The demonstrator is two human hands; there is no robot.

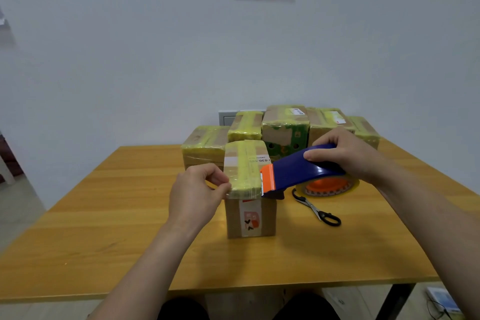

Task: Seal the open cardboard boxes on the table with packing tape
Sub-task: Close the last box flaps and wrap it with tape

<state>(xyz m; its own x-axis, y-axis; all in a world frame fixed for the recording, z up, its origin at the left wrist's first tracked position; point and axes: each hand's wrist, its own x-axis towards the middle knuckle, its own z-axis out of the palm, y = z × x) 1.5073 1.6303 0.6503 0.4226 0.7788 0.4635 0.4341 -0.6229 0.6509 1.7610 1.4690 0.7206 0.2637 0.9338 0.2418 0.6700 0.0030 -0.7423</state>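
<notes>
The table is honey-orange wood with a fine straight grain; the near box is plain brown card, its top banded in yellow-green tape; its label is white with pink, orange and black marks; the dispenser is deep blue with an orange blade guard; the roll is clear yellow round an orange hub; the scissors have black handles and silver blades; the far boxes are brown under yellow-green bands; the middle box carries green print; the wall is pale white.
</notes>
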